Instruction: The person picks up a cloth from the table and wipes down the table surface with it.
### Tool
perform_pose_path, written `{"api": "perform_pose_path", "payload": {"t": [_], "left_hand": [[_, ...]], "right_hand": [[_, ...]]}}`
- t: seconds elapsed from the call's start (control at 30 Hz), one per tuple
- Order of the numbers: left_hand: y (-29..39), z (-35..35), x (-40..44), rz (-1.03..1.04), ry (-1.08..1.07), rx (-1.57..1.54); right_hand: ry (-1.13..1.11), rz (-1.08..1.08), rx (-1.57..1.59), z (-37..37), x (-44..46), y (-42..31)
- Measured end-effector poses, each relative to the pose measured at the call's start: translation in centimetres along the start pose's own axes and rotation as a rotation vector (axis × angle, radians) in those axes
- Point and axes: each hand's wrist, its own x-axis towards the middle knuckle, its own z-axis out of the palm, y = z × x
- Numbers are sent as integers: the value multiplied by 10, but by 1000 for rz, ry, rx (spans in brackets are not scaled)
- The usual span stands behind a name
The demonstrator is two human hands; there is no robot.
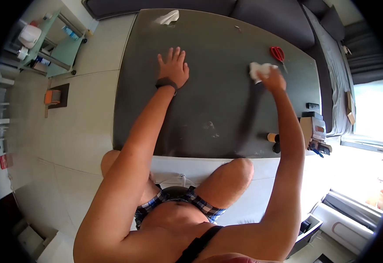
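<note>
My left hand (174,70), with a dark band (167,83) at the wrist, lies flat on the dark tabletop (200,96), its fingers spread. Farther right, my right hand (273,80) is closed on a crumpled white tissue or cloth (259,70) that rests against the table surface. That hand is slightly blurred. Just beyond it lies a pair of red-handled scissors (277,54). Whitish smudges (211,129) mark the table nearer to me. At the far left corner sits another crumpled white tissue (169,18).
A small dark remote-like object (312,105), a boxy device (312,125) and a yellowish cylinder (272,137) stand along the table's right side. Beyond the far edge is a dark sofa (272,22). A wheeled glass shelf (64,55) stands on the left.
</note>
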Motion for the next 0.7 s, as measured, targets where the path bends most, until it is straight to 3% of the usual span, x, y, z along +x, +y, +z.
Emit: {"api": "perform_pose_path", "payload": {"t": [0.13, 0.17, 0.27, 0.33, 0.37, 0.43, 0.5, 0.6, 0.7], "left_hand": [[-1, 3, -1, 6, 38, -13], [-1, 4, -1, 6, 42, -17], [1, 3, 0, 2, 41, -4], [1, 3, 0, 6, 42, -4], [0, 4, 0, 5, 40, 6], [1, 4, 0, 5, 46, -6], [0, 6, 1, 2, 59, -20], [-2, 11, 1, 11, 73, -49], [1, 3, 1, -6, 48, -38]], "right_hand": [[125, 234, 58, 24, 24, 7], [230, 162, 67, 34, 24, 5], [54, 142, -5, 30, 15, -9], [59, 1, -76, 36, -14, -22], [-57, -14, -97, 20, -42, -49], [-111, -263, -254, 39, -85, -74], [-296, -312, -96, 14, -146, -121], [-413, -558, -12, 20, -211, -154], [-410, -590, 71, 1, -225, -165]]}}
